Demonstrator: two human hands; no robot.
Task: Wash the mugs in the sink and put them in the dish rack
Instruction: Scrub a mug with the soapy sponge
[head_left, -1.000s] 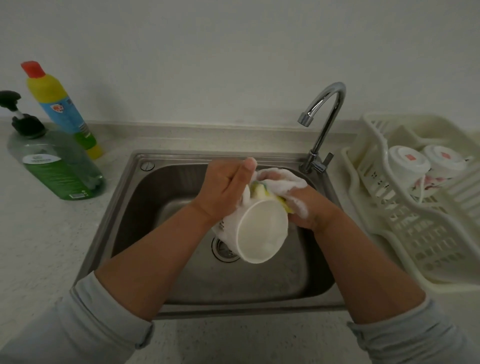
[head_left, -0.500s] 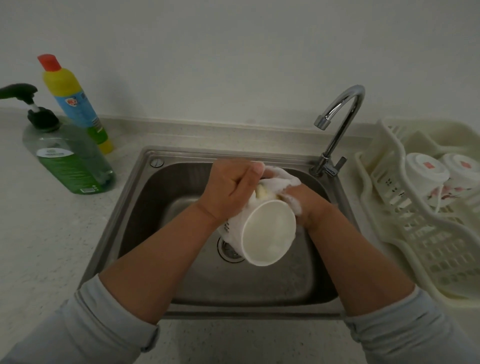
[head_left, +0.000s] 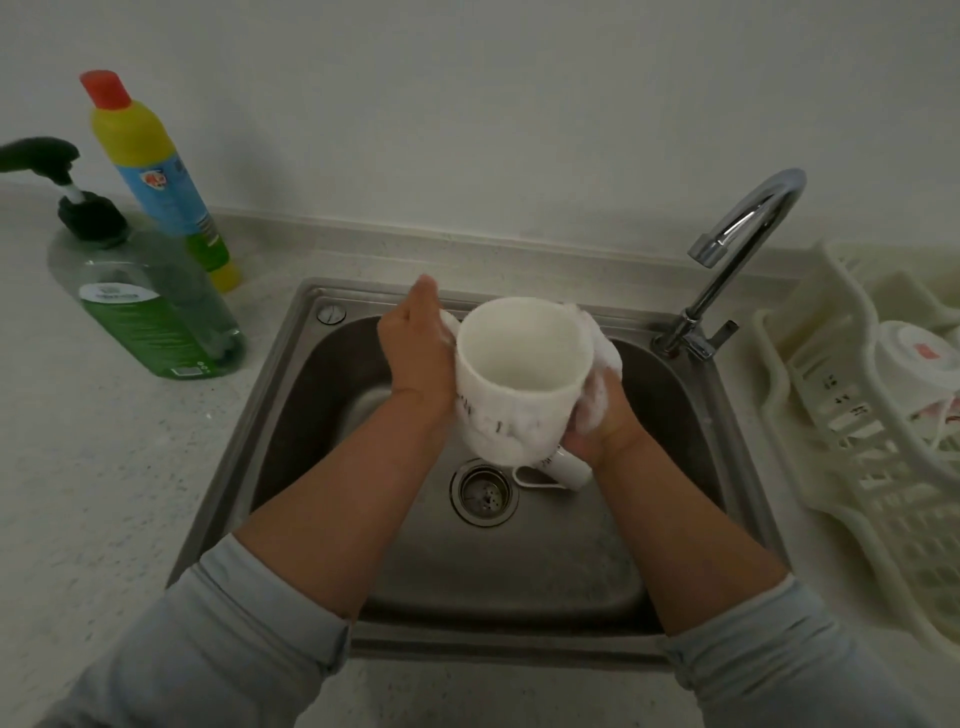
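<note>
Counted: three mugs, two bottles (yellow bottle (head_left: 137, 171), green pump bottle (head_left: 150, 306)), one tap (head_left: 737, 244), one sink (head_left: 311, 415), one dish rack (head_left: 841, 452). Above the basin, soapy and mouth toward the camera: the held mug (head_left: 524, 364). By the drain, on its side: second mug (head_left: 566, 470). Upturned in the rack: third mug (head_left: 919, 358). Left hand (head_left: 415, 358) clasped against the held mug's left wall, fingertips hidden. Right hand (head_left: 605, 415) curled round a foamy sponge (head_left: 605, 353), pressed to the right wall.
</note>
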